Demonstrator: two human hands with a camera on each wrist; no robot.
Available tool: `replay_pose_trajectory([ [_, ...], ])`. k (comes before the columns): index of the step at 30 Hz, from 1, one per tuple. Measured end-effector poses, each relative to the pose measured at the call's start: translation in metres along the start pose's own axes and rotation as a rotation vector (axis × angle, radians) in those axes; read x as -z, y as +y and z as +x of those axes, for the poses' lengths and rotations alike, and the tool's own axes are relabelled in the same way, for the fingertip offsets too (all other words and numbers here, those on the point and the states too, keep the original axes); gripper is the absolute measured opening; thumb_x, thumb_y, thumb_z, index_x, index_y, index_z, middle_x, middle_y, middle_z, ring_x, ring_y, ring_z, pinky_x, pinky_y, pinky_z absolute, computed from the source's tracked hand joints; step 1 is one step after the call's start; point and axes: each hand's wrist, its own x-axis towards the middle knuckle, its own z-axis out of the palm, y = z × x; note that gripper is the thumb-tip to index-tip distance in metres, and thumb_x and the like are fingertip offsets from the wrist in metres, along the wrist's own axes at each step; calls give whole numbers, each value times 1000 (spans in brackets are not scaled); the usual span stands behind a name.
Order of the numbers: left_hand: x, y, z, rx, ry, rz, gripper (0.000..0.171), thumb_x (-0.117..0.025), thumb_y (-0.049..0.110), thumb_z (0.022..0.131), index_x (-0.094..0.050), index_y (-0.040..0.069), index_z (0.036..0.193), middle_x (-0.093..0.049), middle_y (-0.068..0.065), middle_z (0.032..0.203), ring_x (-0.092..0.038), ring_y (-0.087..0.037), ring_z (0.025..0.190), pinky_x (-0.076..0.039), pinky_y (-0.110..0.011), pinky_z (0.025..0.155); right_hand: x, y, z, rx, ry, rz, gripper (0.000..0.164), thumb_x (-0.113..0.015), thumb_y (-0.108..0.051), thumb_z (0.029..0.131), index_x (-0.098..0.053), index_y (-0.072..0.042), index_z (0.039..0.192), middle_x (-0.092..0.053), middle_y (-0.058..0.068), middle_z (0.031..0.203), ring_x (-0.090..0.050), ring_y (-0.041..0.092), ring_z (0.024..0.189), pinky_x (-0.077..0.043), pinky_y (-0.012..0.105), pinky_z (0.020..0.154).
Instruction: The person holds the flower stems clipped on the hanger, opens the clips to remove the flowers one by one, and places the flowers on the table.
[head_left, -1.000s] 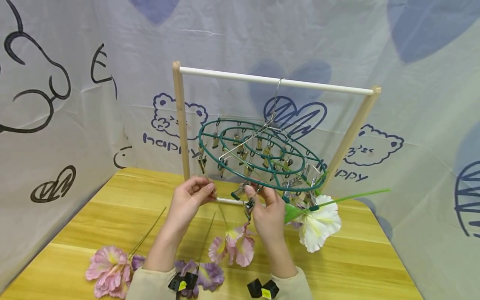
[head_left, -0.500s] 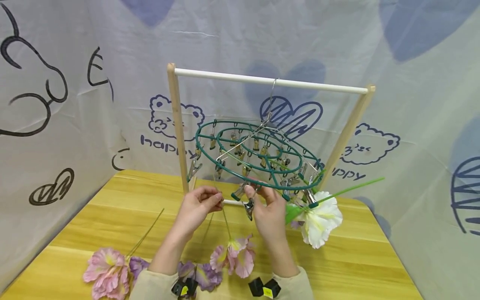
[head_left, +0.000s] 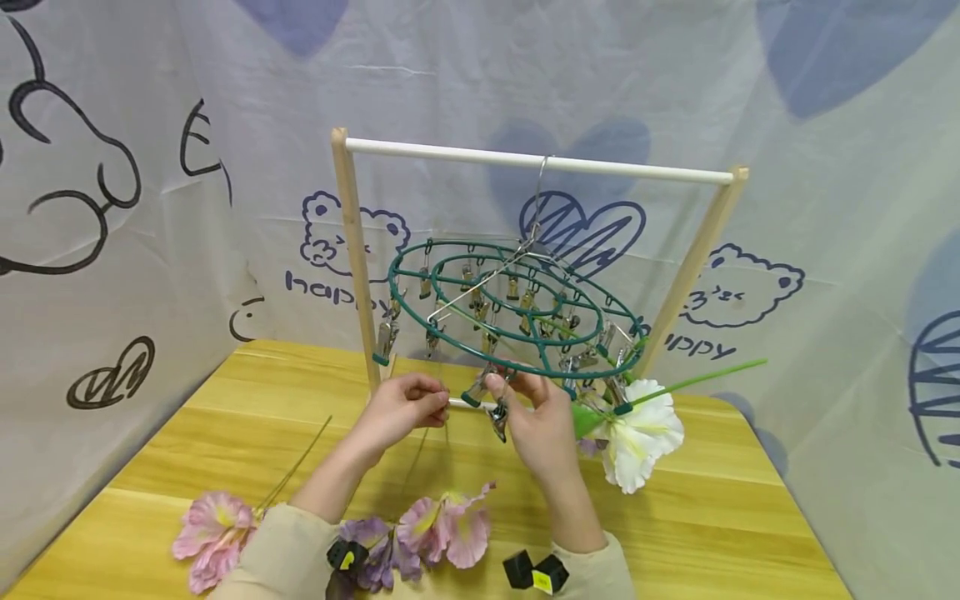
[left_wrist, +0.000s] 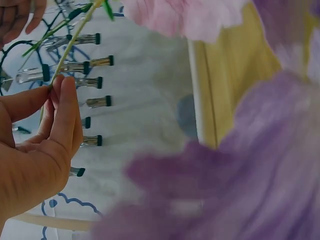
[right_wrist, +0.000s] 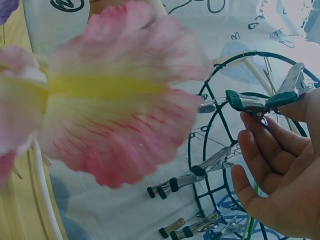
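Observation:
In the head view my left hand (head_left: 397, 410) pinches the thin stem of a pink artificial flower (head_left: 450, 529) between thumb and fingertips. The bloom hangs toward me, and the stem (left_wrist: 75, 37) shows well in the left wrist view. A green round clip hanger (head_left: 577, 376) hangs at a slant in front of me. My right hand (head_left: 543, 425) grips a metal clip (right_wrist: 250, 103) with green tips at its near edge; its jaws look spread in the right wrist view. A white flower (head_left: 645, 437) hangs from clips on the right side.
A wooden rack with a white bar (head_left: 450, 153) bears the hanger. Another pink flower (head_left: 216, 533) lies on the wooden table (head_left: 172, 450) at the left, and purple flowers (head_left: 382, 554) lie near my left sleeve. A patterned cloth (head_left: 420, 75) stands behind.
My left hand has shifted right, closer to my right hand, with the pink flower still pinched. The bloom has swung lower and slightly left. The right hand keeps its hold on the clip.

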Motion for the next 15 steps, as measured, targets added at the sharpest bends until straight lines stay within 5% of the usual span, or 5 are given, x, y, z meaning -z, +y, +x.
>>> replay_pose_trajectory([
  [15, 1, -7, 26, 161, -194, 71, 31, -61, 9, 105, -61, -13, 127, -70, -17, 102, -72, -21, 90, -63, -39, 88, 9, 2, 2, 14, -28, -26, 25, -74, -17, 98, -74, -2, 119, -76, 15, 117, -69, 35, 115, -54, 56, 101],
])
